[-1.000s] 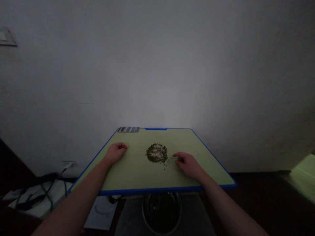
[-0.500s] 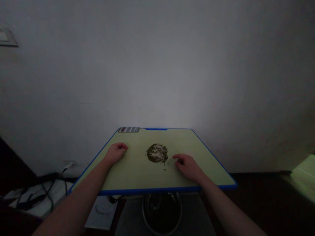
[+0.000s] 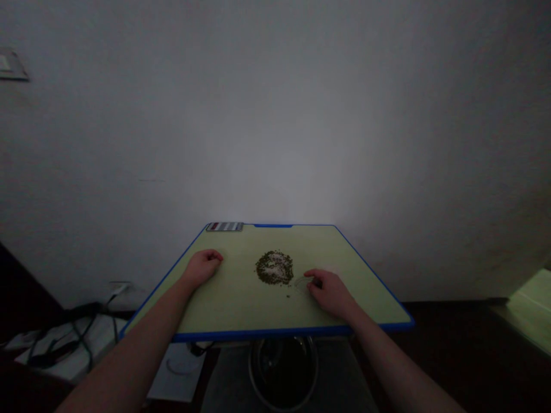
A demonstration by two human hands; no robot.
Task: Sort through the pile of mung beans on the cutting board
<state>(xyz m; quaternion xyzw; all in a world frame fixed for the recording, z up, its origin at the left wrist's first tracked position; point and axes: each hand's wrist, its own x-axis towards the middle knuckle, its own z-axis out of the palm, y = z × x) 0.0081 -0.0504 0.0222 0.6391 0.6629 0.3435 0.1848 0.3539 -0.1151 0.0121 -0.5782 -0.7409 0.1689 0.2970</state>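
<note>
A round pile of small green-brown beans mixed with white grains point(image 3: 274, 268) lies in the middle of a pale yellow board with a blue rim point(image 3: 241, 310). One small clump point(image 3: 288, 296) sits apart, just in front of it. To the right of the pile, my right hand point(image 3: 328, 291) has thumb and fingers closed around a clear, thin, curved piece point(image 3: 301, 281). That piece is faint, and its full shape does not show. My left hand point(image 3: 202, 268) rests on the board's left side, fingers curled in, with nothing seen in them.
A phone point(image 3: 224, 226) lies at the board's far left corner, near the wall. Below the front edge stands a round metal pot point(image 3: 283, 373). Cables and a white plug point(image 3: 119, 291) are at the lower left, beside a white flat object point(image 3: 178, 373) lower down.
My right hand has shifted slightly to the right with the clear piece, away from the pile. My left hand stays in place.
</note>
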